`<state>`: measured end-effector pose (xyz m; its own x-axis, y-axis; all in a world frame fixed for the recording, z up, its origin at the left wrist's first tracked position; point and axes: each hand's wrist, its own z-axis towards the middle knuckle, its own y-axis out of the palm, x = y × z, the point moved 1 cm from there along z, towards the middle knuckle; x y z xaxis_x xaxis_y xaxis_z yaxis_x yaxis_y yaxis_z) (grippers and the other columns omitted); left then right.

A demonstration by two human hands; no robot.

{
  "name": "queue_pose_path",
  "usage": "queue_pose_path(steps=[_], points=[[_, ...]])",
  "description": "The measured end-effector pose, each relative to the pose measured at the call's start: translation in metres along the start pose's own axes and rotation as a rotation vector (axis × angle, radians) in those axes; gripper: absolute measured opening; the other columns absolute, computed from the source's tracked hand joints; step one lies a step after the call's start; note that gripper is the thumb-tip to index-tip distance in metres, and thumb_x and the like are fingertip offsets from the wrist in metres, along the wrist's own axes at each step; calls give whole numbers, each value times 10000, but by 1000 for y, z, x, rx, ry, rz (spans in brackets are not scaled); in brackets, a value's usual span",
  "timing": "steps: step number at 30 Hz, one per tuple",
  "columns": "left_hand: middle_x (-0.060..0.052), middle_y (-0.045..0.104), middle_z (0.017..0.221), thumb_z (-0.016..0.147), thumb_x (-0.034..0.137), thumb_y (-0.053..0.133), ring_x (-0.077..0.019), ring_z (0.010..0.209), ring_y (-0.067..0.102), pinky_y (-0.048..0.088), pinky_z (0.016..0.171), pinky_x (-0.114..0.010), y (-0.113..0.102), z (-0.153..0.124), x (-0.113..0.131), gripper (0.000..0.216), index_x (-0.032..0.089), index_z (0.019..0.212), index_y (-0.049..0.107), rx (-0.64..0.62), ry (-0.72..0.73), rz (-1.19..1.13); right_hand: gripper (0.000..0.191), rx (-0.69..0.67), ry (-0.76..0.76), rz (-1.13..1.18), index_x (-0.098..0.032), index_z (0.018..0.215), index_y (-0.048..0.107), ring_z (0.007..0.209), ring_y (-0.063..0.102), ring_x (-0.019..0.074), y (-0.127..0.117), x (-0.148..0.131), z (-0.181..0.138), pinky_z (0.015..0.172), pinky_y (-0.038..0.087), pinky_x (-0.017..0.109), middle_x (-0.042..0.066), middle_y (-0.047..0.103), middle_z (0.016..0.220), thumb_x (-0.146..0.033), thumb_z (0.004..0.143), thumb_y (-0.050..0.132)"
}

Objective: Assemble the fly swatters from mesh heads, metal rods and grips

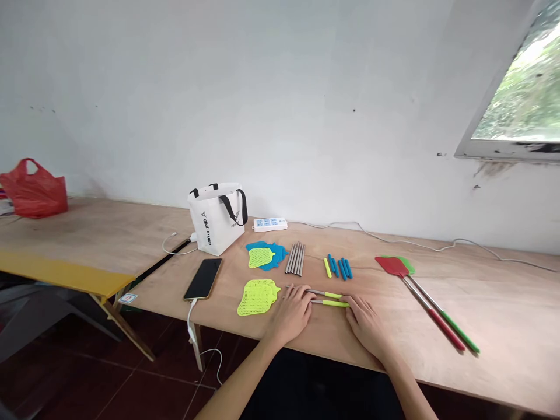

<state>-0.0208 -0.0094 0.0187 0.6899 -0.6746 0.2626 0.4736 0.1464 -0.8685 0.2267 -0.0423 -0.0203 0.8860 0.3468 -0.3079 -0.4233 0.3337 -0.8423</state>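
My left hand [292,310] rests on the wooden table [481,326] with its fingers on the metal end of two thin rods [326,298] that have yellow-green grips. My right hand [366,322] lies at the other end, fingertips touching the yellow-green grips. Neither hand has lifted a rod. Just left of my left hand lies a yellow-green swatter head [257,296].
Further back lie blue and yellow-green swatter heads [265,255], several metal rods [296,258], several blue grips and a yellow one [338,267]. Two assembled swatters, red and green [426,300], lie right. A phone [203,278], white bag [217,217], power strip [270,224], red bag [35,189].
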Motion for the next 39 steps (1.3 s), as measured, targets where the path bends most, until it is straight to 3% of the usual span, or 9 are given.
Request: queue_pose_path(steps=[11,16,39], points=[[-48,523,1407,982,193,495,-278,1319,475,361,1128,-489,3,-2,0,241,274,1176,613,19,-59,8,298,3,13,23,-288,1164,595,1149,628,225,0,1,0,1013,481,444,55,651,1265,-248,994,353],[-32,587,1309,991,196,488,-263,1254,506,298,1157,-516,3,-2,0,258,295,1198,607,14,-50,32,300,2,4,41,-290,1177,600,1162,622,225,2,3,-1,1028,475,453,55,645,1283,-247,993,367],[-56,590,1298,1005,221,453,-268,1244,517,325,1132,-521,4,-2,0,249,275,1202,596,10,-28,68,302,9,-3,18,-277,1182,595,1159,623,222,3,4,-1,1012,486,430,61,652,1273,-246,1000,356]])
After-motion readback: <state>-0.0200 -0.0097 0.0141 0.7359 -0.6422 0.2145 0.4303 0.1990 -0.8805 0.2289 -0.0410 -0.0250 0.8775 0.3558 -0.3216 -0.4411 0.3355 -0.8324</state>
